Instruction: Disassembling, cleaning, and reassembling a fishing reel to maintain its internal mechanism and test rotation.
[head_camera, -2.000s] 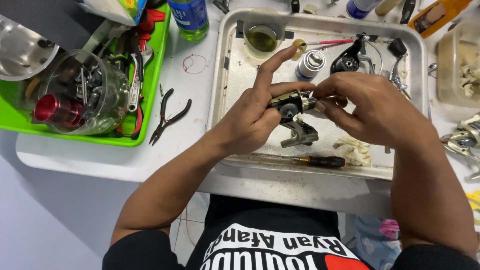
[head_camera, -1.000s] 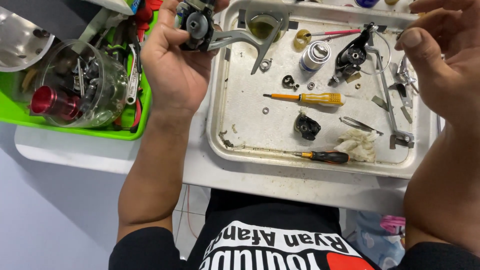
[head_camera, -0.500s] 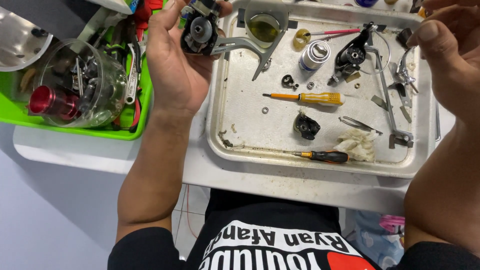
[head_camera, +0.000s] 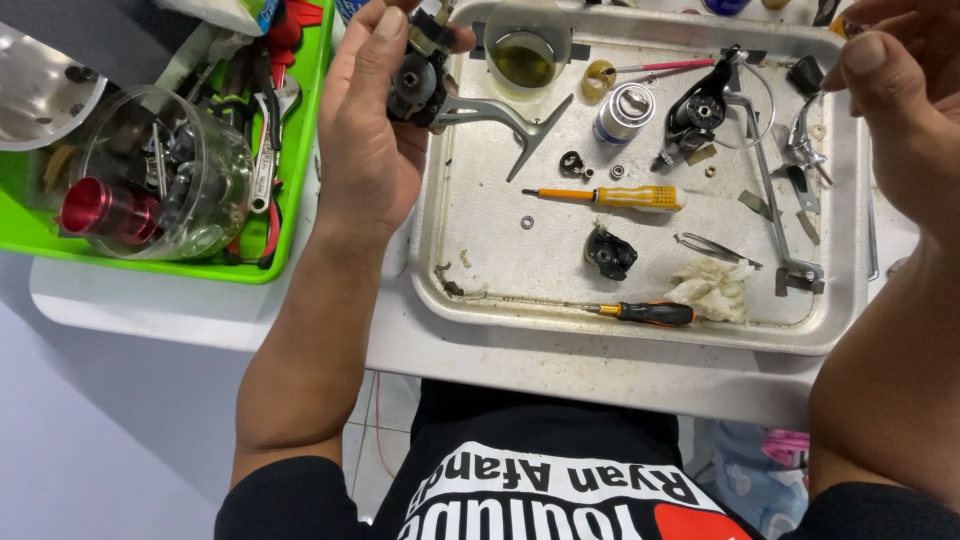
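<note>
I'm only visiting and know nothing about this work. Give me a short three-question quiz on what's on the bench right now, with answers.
1. True or false: the left hand holds a fishing reel body.
2. Which lies nearer the person on the metal tray? A) yellow-handled screwdriver B) black-and-orange screwdriver
3. What colour is the bin with the clear jar?

Key: 1 true; 2 B; 3 green.

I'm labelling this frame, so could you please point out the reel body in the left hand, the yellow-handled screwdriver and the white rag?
reel body (head_camera: 415, 88), head view, on its dark round housing.
yellow-handled screwdriver (head_camera: 640, 197), head view, on the yellow grip.
white rag (head_camera: 708, 290), head view, on its crumpled middle.
</note>
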